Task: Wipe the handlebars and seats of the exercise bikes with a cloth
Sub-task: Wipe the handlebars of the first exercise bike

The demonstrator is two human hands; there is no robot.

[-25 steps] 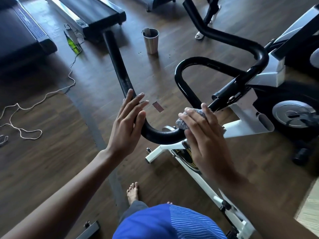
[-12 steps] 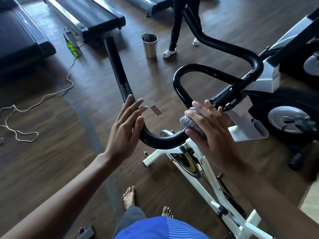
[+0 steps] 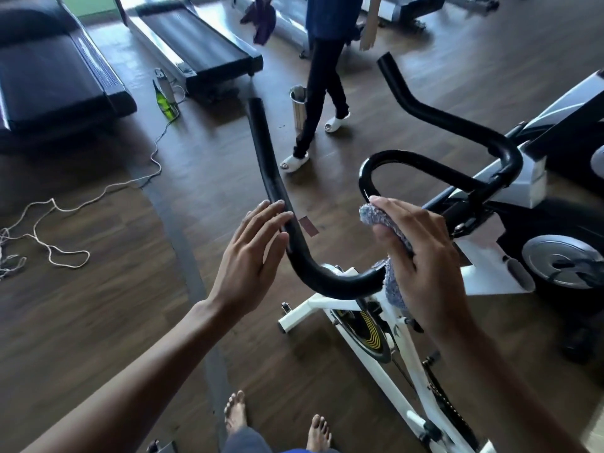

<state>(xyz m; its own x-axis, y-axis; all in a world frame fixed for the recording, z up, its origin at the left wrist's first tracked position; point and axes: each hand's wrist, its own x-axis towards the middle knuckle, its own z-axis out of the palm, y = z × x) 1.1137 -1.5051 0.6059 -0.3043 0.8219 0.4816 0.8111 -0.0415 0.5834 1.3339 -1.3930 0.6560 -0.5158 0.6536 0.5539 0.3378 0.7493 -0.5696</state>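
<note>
Wood floor (image 3: 98,322), exercise bike (image 3: 490,273), treadmills (image 3: 196,40), white cord (image 3: 70,266), green bottle (image 3: 162,103), steel bin (image 3: 299,107)

Left of the bar (image 3: 271,178) the air is open down to the floor (image 3: 98,322), where a cord (image 3: 85,255) lies. Between the bar's left arm and its inner loop (image 3: 385,158) runs a wide gap. The left hand (image 3: 251,253) lies flat against that arm's outer side; the right hand (image 3: 421,256) and cloth (image 3: 376,215) fill the stretch by the stem. Under the bend the white frame (image 3: 304,312) and flywheel (image 3: 366,331) crowd in. Beyond the bar tips a person (image 3: 320,93) is mid-stride, seemingly well clear.
</note>
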